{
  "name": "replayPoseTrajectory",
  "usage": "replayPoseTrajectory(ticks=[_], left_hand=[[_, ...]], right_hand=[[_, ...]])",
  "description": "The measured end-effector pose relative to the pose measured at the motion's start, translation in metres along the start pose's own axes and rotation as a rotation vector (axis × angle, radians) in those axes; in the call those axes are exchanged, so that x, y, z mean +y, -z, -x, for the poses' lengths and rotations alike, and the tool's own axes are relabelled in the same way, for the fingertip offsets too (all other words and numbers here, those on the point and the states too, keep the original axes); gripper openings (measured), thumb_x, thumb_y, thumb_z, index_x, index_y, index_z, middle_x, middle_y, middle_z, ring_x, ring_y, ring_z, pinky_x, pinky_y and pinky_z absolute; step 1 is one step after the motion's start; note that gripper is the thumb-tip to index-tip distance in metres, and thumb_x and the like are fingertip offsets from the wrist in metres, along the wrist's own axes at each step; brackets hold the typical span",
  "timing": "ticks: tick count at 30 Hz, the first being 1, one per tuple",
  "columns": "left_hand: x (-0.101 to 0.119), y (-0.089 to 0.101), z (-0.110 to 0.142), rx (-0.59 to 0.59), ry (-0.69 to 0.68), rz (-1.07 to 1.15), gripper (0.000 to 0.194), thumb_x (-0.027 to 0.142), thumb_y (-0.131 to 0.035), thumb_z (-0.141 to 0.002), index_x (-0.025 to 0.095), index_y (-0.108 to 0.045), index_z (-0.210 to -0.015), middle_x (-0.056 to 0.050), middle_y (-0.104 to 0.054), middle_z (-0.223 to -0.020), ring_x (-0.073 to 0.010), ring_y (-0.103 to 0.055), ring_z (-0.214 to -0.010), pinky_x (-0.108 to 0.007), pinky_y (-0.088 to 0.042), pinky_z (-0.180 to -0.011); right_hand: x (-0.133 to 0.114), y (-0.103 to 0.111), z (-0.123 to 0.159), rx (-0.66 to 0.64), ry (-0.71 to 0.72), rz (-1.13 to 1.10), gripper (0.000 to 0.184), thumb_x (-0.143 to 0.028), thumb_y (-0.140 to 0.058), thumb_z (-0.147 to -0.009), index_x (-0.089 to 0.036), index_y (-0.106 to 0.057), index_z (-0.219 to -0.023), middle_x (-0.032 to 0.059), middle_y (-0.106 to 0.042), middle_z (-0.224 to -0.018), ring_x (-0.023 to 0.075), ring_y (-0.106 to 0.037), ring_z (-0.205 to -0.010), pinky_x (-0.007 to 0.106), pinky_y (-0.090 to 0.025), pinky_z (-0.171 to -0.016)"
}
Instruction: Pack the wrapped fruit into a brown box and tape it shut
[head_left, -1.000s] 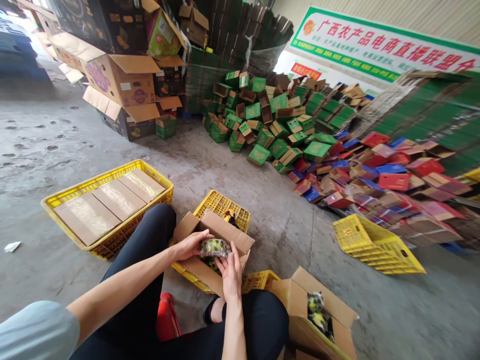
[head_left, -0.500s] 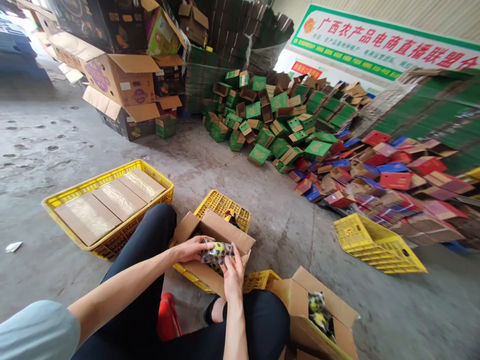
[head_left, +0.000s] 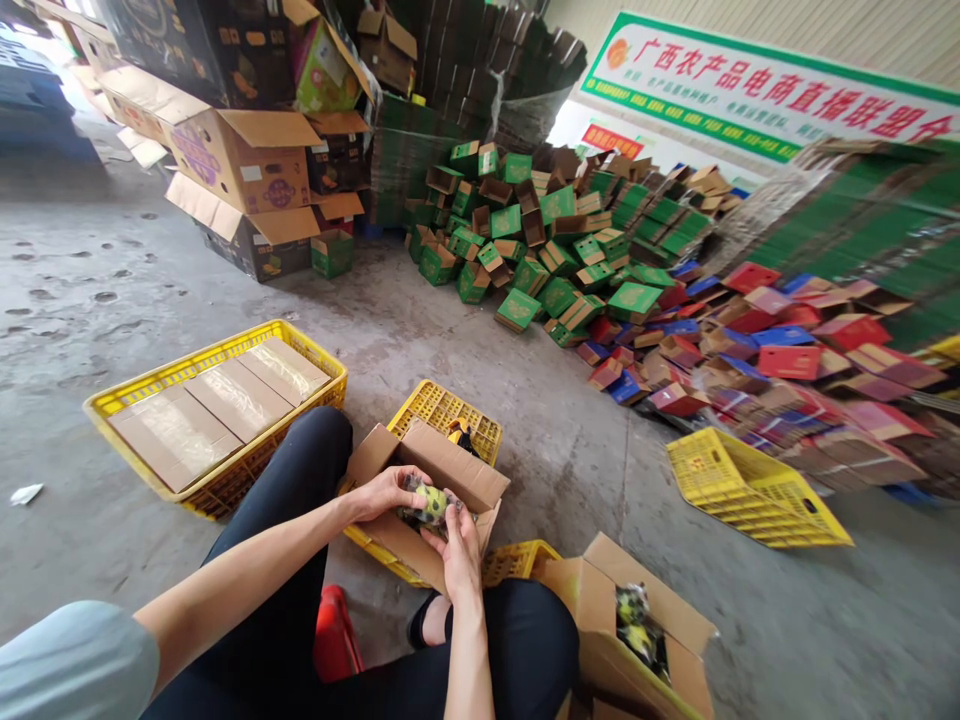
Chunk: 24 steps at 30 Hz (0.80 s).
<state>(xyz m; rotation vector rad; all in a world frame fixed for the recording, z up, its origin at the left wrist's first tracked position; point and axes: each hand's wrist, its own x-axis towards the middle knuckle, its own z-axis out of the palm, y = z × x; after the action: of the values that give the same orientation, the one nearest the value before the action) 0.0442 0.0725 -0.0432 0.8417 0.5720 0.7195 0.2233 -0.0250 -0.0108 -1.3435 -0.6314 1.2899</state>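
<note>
In the head view, the left hand [head_left: 388,493] and right hand [head_left: 460,552] grasp a clear plastic packet [head_left: 430,506] between their fingers, one hand at each end, with something yellow-green and dark inside. The packet is above the opening of a cardboard box [head_left: 459,464] whose flaps stand open; a yellow crate [head_left: 427,402] shows behind it. At the lower right, another open box [head_left: 592,615] contains similar packets [head_left: 637,625]. To the left, a yellow basket [head_left: 232,482] holds three taped cartons [head_left: 236,400] side by side, tops closed.
</note>
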Motion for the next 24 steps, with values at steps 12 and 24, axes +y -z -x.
replayPoseTrajectory(ticks=[12,24], left_hand=[[-0.011,0.007,0.001,-0.019,0.122,0.012,0.105,0.041,-0.105,-0.065,0.025,-0.055,-0.156,-0.014,-0.068,-0.138,-0.0278,-0.068,-0.122,-0.041,-0.050,-0.107],[-0.006,0.007,0.000,-0.012,0.332,0.148,0.068,0.061,-0.099,-0.068,0.016,-0.075,-0.112,-0.014,-0.081,-0.111,-0.0241,-0.079,-0.092,-0.039,-0.060,-0.093]], right_hand=[[0.006,0.007,-0.004,0.112,0.094,0.025,0.058,-0.055,-0.094,-0.071,-0.023,-0.077,-0.116,0.0097,-0.081,-0.120,0.0293,-0.076,-0.111,0.041,-0.063,-0.094],[0.004,-0.002,-0.001,-0.048,0.323,0.340,0.050,-0.063,-0.086,-0.078,-0.024,-0.083,-0.109,0.0132,-0.077,-0.134,0.0329,-0.069,-0.129,0.044,-0.058,-0.109]])
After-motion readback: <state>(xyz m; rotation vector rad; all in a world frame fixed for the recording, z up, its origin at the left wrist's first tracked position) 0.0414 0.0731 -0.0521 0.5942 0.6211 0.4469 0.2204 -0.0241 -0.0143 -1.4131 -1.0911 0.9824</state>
